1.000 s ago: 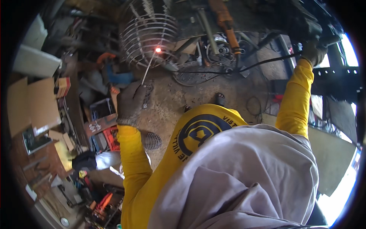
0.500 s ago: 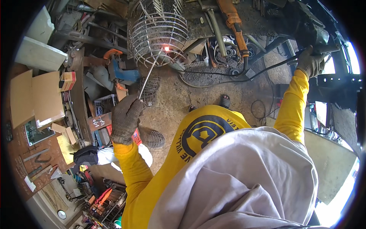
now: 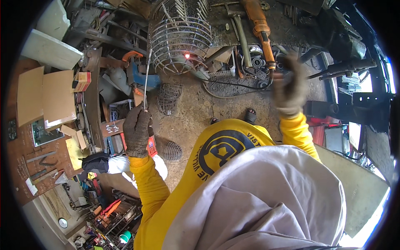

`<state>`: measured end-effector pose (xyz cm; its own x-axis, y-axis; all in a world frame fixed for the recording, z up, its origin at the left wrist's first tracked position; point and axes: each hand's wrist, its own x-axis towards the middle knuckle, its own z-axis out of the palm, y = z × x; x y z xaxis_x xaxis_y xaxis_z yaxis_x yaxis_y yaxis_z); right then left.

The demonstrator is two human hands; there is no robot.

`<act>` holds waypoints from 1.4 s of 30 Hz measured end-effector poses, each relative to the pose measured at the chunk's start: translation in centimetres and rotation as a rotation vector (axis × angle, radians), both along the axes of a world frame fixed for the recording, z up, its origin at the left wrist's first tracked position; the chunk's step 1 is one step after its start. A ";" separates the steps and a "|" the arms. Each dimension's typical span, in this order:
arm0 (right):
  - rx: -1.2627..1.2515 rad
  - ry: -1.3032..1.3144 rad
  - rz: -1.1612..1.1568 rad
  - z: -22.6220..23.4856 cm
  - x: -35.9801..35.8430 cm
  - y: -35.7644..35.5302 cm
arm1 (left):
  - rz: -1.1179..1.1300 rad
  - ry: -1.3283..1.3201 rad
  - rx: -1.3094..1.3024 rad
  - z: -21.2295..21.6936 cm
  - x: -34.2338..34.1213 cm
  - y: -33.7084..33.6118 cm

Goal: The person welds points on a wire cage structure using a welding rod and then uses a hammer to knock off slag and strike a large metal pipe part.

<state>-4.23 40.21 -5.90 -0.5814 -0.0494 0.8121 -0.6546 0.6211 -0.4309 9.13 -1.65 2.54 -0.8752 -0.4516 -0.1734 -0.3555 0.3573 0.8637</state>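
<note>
My left hand, in a dark knitted glove, is closed around the lower end of a thin metal rod. The rod points away from me, its far end beside the left edge of a round wire cage. On the cage's near part, a small spot glows red-orange, apart from the rod. My right hand, gloved too, hangs right of an orange angle grinder; motion smears its fingers, so whether it holds anything is unclear. A hammer lies left of the grinder.
The cage rests on a dark metal workbench. A blue clamp-like tool lies at left, near cardboard sheets. Cables cross the floor below the bench. A vise-like dark machine stands at far right.
The rod's far end has left the glowing spot and swung left, standing more upright. My right hand has left the dark metal bar at right and moved left toward the grinder.
</note>
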 end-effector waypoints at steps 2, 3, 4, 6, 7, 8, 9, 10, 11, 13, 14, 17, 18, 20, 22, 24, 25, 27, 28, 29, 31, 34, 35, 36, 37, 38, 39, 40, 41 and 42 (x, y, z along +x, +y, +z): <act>0.085 -0.588 0.045 2.5 0.2 -4.9 | 0.017 0.014 0.057 -0.5 -0.2 0.5; 0.199 -0.749 -0.003 2.6 -0.6 -6.1 | 0.011 0.046 0.067 -0.8 -0.3 0.7; 0.312 -0.909 -0.053 2.2 -2.1 -7.1 | 0.021 0.065 0.076 -1.1 -0.3 0.8; 0.411 -1.070 -0.116 0.8 -4.2 -8.0 | 0.040 0.100 0.100 -1.7 -0.3 1.0; 0.394 -1.068 -0.127 -0.2 -4.8 -8.2 | 0.059 0.126 0.082 -2.0 -0.4 1.3; 0.376 -1.067 -0.138 -1.2 -5.5 -8.4 | 0.076 0.150 0.064 -2.3 -0.6 1.5; 0.284 -1.077 -0.155 -2.2 -6.3 -8.6 | 0.088 0.170 0.049 -2.7 -0.8 1.7; 0.189 -1.086 -0.174 -3.0 -7.0 -9.0 | 0.071 0.202 0.057 -3.1 -1.1 1.7; 0.092 -1.093 -0.197 -3.5 -7.5 -9.1 | 0.051 0.234 0.066 -3.6 -1.5 1.7; -0.281 -1.181 -0.086 -2.8 -8.1 -9.8 | -0.024 0.296 0.032 -4.2 -2.2 0.6; -0.473 -1.213 -0.034 -2.3 -8.5 -10.0 | -0.022 0.312 0.056 -4.3 -3.0 0.0; -0.525 -1.349 0.191 -3.2 -11.2 -8.5 | -0.060 0.298 0.027 -3.6 -7.1 -1.1; -0.553 -1.366 0.293 -3.8 -11.9 -8.7 | -0.105 0.355 -0.013 -3.6 -8.7 -2.1; -0.418 -1.214 0.190 -3.2 -11.1 -10.0 | -0.200 0.460 -0.076 -4.4 -12.7 -4.1; -0.655 -1.190 0.119 -1.5 -8.3 -11.6 | -0.264 0.492 -0.245 -4.5 -16.3 -4.8; -0.508 -1.096 0.060 1.0 -4.3 -12.9 | -0.313 0.487 -0.338 -4.0 -19.3 -4.7; -0.528 -1.015 0.050 0.2 -2.4 -13.3 | -0.338 0.468 -0.352 -3.4 -20.8 -4.2; -0.666 -0.904 0.062 -0.8 1.2 -14.5 | -0.374 0.451 -0.402 -3.4 -23.5 -3.7; -0.790 -0.867 0.078 -1.0 3.3 -15.3 | -0.391 0.453 -0.437 -3.8 -25.1 -3.8; -0.913 -0.824 0.096 -1.2 4.8 -16.0 | -0.406 0.455 -0.472 -4.5 -26.3 -3.9; -0.924 -0.917 0.091 -0.1 7.3 -15.8 | -0.441 0.499 -0.602 -5.8 -28.1 -4.5; -0.973 -1.098 -0.032 -1.1 9.3 -17.0 | -0.389 0.482 -0.646 -6.6 -29.0 -3.6; -0.969 -1.156 -0.100 -2.1 9.8 -17.6 | -0.389 0.474 -0.613 -6.3 -29.0 -3.6; -0.888 -1.177 -0.103 -3.2 10.0 -18.0 | -0.382 0.469 -0.585 -6.0 -29.5 -3.9; -0.806 -1.198 -0.103 -4.5 10.2 -18.1 | -0.444 0.573 -0.561 -6.6 -30.6 -4.7; -0.722 -1.218 -0.099 -5.7 10.4 -18.3 | -0.447 0.582 -0.546 -7.3 -30.9 -5.0; -0.716 -1.160 -0.079 -6.2 10.2 -19.1 | -0.450 0.596 -0.537 -7.3 -30.9 -4.9; -0.764 -1.184 -0.052 -6.4 10.0 -19.4 | -0.450 0.609 -0.529 -7.3 -31.0 -4.9; -0.810 -1.208 -0.022 -6.4 9.7 -19.4 | -0.437 0.593 -0.533 -7.2 -31.2 -4.8; -0.846 -1.230 0.005 -6.0 9.3 -19.4 | -0.418 0.581 -0.528 -7.3 -31.3 -4.4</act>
